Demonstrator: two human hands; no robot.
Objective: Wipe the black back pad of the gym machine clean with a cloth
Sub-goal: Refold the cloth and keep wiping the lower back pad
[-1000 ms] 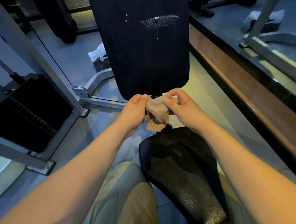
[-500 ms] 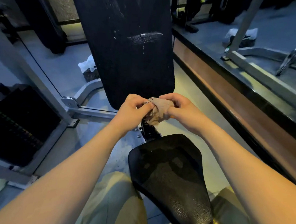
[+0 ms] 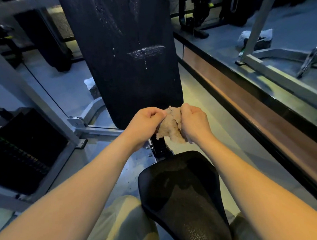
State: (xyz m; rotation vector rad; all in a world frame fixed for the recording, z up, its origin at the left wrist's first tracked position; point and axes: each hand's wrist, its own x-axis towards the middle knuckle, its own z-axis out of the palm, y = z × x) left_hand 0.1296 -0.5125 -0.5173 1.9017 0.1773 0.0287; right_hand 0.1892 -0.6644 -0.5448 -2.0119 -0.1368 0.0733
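The black back pad [image 3: 128, 49] rises tilted ahead of me, with a pale wet smear and small droplets across its middle. Just in front of its lower edge hangs a crumpled beige cloth [image 3: 170, 128], held between both hands and clear of the pad. My left hand [image 3: 144, 122] pinches the cloth's left side with curled fingers. My right hand [image 3: 192, 122] grips its right side the same way. Below the hands lies the black seat pad [image 3: 184, 193], with damp patches on it.
A weight stack [image 3: 20, 152] inside a grey steel frame [image 3: 43, 105] stands at the left. A brown wooden ledge [image 3: 247, 106] runs along the right, beside a mirror reflecting gym equipment. A white crumpled thing [image 3: 89, 82] lies on the floor behind the pad. My knees show at the bottom.
Both hands have kept hold of the cloth and drawn it open, so more of it hangs spread between them. The view has tilted up, showing more of the back pad.
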